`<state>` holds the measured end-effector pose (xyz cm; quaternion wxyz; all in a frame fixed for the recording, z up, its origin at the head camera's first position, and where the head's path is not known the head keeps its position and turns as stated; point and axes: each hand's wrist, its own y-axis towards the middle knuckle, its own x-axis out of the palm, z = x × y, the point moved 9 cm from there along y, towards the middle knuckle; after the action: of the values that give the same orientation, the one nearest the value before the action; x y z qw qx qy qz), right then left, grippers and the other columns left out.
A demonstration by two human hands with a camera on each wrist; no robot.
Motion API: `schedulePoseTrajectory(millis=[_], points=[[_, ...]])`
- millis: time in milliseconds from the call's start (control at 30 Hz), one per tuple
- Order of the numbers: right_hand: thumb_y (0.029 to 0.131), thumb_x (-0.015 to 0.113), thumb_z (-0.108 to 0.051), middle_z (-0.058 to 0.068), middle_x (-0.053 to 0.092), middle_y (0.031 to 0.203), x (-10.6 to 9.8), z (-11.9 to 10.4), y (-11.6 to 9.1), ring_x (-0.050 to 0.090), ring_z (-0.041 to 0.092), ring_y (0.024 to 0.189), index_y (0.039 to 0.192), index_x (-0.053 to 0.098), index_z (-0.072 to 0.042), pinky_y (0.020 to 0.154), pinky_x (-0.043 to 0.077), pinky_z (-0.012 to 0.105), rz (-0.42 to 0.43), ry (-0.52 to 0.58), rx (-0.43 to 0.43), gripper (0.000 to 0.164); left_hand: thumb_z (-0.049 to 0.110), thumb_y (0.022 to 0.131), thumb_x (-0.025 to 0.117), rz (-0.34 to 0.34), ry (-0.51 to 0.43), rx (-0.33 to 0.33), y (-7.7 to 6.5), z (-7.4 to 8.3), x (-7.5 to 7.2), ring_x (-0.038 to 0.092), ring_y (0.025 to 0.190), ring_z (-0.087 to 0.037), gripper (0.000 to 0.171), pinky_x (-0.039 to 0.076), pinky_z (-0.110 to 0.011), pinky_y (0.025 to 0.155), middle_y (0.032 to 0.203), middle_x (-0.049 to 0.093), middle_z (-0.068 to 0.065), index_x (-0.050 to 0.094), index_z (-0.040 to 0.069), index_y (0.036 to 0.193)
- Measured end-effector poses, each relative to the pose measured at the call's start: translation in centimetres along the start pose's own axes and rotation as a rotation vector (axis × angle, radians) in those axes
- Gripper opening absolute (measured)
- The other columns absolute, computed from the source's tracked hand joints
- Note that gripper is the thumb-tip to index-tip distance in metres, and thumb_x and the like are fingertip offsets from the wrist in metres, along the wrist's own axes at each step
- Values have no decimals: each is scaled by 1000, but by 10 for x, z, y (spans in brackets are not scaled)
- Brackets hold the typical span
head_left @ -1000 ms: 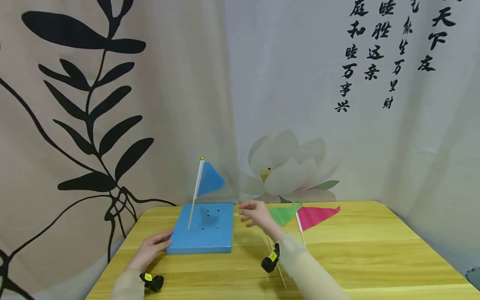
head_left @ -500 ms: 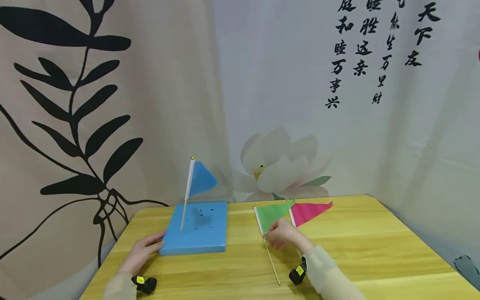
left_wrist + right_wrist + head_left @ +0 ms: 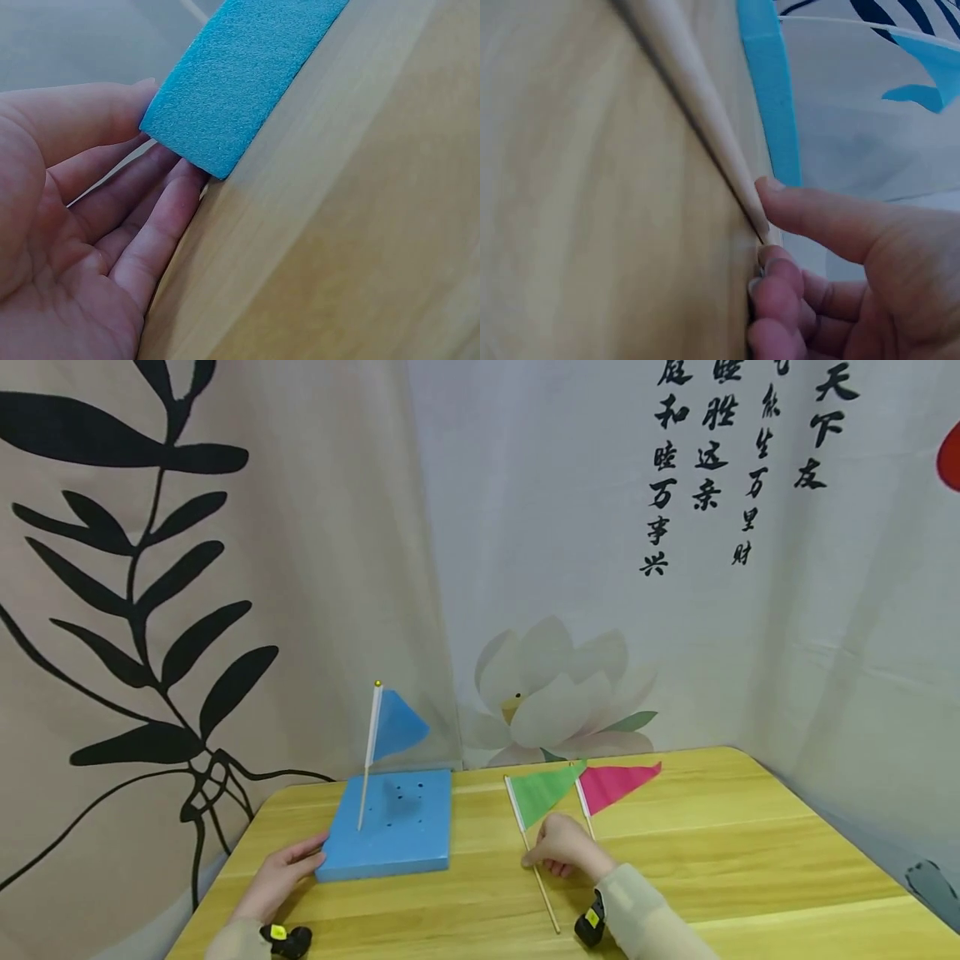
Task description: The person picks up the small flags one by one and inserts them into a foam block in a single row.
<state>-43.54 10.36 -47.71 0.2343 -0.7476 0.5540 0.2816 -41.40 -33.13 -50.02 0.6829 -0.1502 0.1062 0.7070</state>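
Right hand [image 3: 564,846]: since a second ago it shifts down from beside the blue board [image 3: 408,852] to the green flag [image 3: 542,795]; its fingers are curled, thumb and forefinger pinching the stick [image 3: 546,895] below the cloth.
Green flag: flat on the desk [image 3: 720,860], its tip meeting the top of the pink flag [image 3: 617,787], so I'd best lift cleanly and not drag the neighbour.
Pinch: such a thin stick could roll, I judge; squaring thumb and finger across it should help.
Left hand [image 3: 281,872]: fingers nearly straight, laid against the board's left side near its front corner, not clenched; light pressure seems enough.
Blue flag [image 3: 397,727]: upright on the board, better left unjostled.
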Motion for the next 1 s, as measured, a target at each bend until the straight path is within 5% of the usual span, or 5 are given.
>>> schedulePoseTrajectory(millis=[333,600,800,900,1000], points=[[73,79,-15,2,53,43,9,-2,2,51,11,34,49,59,-6,35,50,31,-56,-39,-15,32,27,97,62,8,-4,-8,-1,-4,-2,41,130,-43,59,47,-47,98,146,38,-29,44,-7,141],[73,71,-13,0,51,41,0,2,-3,51,11,33,48,52,-11,34,50,32,-2,-12,-25,31,23,98,60,13,9,-12,-3,-2,-1,43,129,-41,56,48,-45,96,146,38,-29,44,-8,141],[81,66,-10,6,60,51,-4,8,-2,56,14,38,59,54,-8,40,54,34,-49,177,-5,25,22,99,59,7,19,-5,-3,5,1,38,132,-44,55,44,-50,101,147,36,-28,43,-7,142],[84,62,-9,9,63,57,-2,13,-2,59,14,43,74,63,0,43,55,32,-107,318,24,13,22,98,59,2,16,-5,-3,6,1,36,133,-44,55,43,-51,101,148,35,-27,43,-6,143],[86,59,-13,9,64,62,0,17,-2,59,13,46,89,65,5,44,54,27,-148,415,54,19,22,98,59,1,7,-8,-4,4,1,37,133,-44,55,43,-51,101,148,36,-26,43,-5,143]])
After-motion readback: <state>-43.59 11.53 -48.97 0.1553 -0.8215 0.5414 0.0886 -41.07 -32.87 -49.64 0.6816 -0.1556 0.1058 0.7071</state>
